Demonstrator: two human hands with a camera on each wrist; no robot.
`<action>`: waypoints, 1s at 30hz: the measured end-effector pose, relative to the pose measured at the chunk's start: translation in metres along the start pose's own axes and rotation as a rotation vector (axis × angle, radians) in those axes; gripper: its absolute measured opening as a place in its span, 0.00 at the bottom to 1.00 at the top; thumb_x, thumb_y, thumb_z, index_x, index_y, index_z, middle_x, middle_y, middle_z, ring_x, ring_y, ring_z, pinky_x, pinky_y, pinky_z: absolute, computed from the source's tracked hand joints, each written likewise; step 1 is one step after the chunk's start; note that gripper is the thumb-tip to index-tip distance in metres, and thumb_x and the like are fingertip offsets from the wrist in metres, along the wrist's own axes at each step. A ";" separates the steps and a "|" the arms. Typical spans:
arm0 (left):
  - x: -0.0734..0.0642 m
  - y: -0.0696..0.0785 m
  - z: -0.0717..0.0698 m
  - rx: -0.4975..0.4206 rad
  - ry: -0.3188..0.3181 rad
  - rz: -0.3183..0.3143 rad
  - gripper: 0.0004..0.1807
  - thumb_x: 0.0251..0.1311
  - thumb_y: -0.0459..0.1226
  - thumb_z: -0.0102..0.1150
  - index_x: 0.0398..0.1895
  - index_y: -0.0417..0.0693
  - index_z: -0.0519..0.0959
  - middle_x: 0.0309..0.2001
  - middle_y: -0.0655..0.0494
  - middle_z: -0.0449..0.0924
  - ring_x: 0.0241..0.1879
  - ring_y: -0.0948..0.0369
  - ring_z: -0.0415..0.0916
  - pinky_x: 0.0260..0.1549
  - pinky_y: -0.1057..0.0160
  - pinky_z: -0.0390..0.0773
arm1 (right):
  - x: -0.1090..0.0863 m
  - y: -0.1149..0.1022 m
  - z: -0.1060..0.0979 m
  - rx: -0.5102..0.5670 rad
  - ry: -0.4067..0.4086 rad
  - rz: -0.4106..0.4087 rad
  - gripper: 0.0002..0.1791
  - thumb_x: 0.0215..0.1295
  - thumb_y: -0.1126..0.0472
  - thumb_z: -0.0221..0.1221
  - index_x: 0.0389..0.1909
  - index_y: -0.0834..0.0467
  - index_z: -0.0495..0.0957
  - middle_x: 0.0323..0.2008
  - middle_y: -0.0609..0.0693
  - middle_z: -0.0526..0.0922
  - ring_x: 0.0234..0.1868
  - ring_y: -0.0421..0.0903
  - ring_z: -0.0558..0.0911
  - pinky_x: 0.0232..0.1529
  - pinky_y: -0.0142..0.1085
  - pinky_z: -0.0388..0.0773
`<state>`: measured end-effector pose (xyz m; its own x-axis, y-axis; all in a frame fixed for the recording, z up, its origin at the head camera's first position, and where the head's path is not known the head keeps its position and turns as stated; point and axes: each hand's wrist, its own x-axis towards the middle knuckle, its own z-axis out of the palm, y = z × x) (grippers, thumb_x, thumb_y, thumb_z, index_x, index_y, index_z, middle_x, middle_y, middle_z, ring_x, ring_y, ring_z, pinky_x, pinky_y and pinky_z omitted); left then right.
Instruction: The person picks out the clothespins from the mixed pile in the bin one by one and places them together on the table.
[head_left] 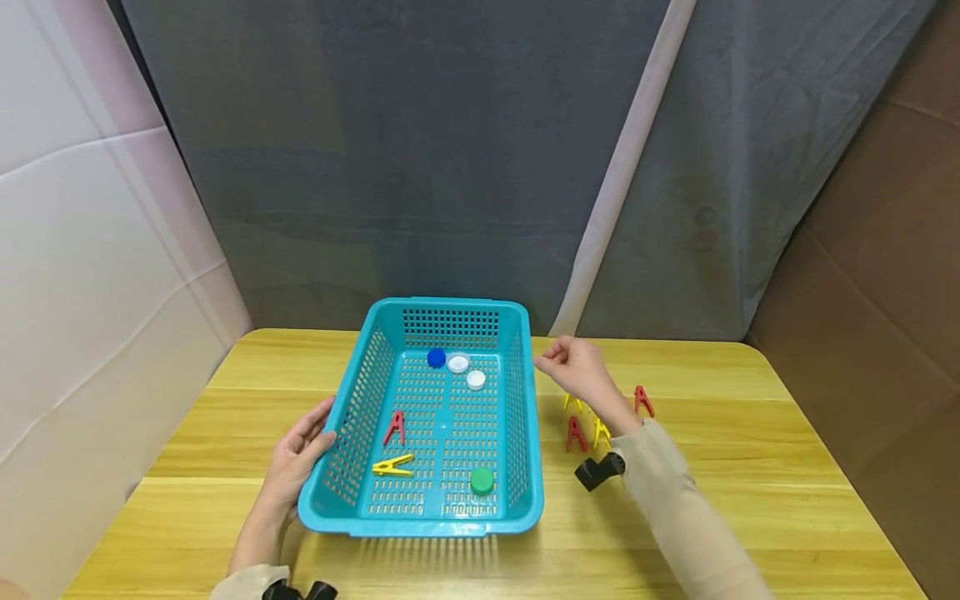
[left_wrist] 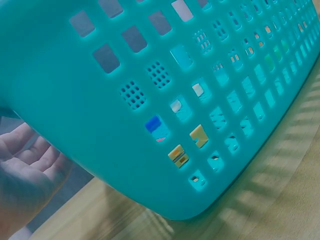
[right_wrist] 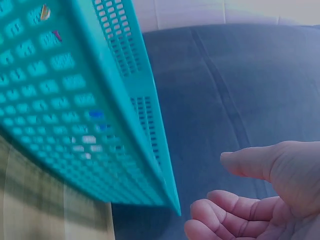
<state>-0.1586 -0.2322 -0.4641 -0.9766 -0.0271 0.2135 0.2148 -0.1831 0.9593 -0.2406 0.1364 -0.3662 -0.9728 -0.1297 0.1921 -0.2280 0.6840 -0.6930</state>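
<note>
A turquoise plastic basket (head_left: 420, 527) with slotted walls sits at the middle of the table. My left hand (head_left: 296, 458) grips its left rim, thumb on the edge; the left wrist view shows the curled fingers (left_wrist: 37, 155) by the basket's corner. Inside lie a red clothespin (head_left: 398, 418), a yellow clothespin (head_left: 386, 468), a blue bottle cap (head_left: 437, 358), two white caps (head_left: 476, 380) and a green cap (head_left: 482, 481). Just outside the right wall is my right hand (head_left: 577, 367), loosely curled around nothing; the right wrist view shows thumb and fingers (right_wrist: 240, 215) apart.
Under and beside the right forearm, more red clothespins (head_left: 576, 437) and yellow clothespins (head_left: 602, 433) stand on the wooden table (head_left: 720, 475), partly covered by the wrist. A grey cloth (head_left: 450, 167) hangs behind the table, with a white panel (head_left: 90, 250) on the left and a brown one (head_left: 870, 275) on the right.
</note>
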 end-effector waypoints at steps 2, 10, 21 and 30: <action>0.000 0.000 0.000 0.007 0.001 -0.003 0.25 0.65 0.25 0.47 0.66 0.34 0.62 0.51 0.73 0.74 0.51 0.75 0.71 0.44 0.76 0.74 | 0.002 -0.006 0.004 0.008 -0.011 -0.009 0.11 0.59 0.60 0.63 0.30 0.65 0.76 0.23 0.53 0.77 0.21 0.44 0.72 0.20 0.30 0.69; 0.000 0.002 0.000 0.026 0.004 -0.017 0.27 0.65 0.26 0.48 0.66 0.29 0.58 0.52 0.74 0.74 0.51 0.75 0.70 0.46 0.76 0.73 | 0.007 -0.033 0.020 0.016 -0.055 -0.032 0.10 0.59 0.59 0.63 0.30 0.63 0.77 0.24 0.52 0.77 0.23 0.44 0.73 0.22 0.29 0.71; -0.001 0.004 0.001 0.014 0.001 -0.018 0.27 0.65 0.26 0.48 0.66 0.28 0.57 0.52 0.73 0.74 0.51 0.75 0.71 0.45 0.76 0.74 | 0.014 -0.060 0.046 0.041 -0.141 -0.132 0.10 0.60 0.59 0.62 0.31 0.63 0.76 0.25 0.51 0.78 0.24 0.42 0.74 0.26 0.30 0.72; -0.001 0.004 0.002 0.013 0.003 -0.027 0.27 0.65 0.26 0.48 0.67 0.29 0.57 0.51 0.73 0.74 0.51 0.75 0.71 0.45 0.76 0.74 | 0.019 -0.074 0.062 0.090 -0.195 -0.104 0.10 0.60 0.59 0.62 0.32 0.63 0.76 0.25 0.51 0.79 0.24 0.41 0.75 0.27 0.29 0.74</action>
<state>-0.1564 -0.2312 -0.4598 -0.9821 -0.0253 0.1869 0.1885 -0.1714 0.9670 -0.2446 0.0390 -0.3544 -0.9317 -0.3378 0.1337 -0.3213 0.5945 -0.7371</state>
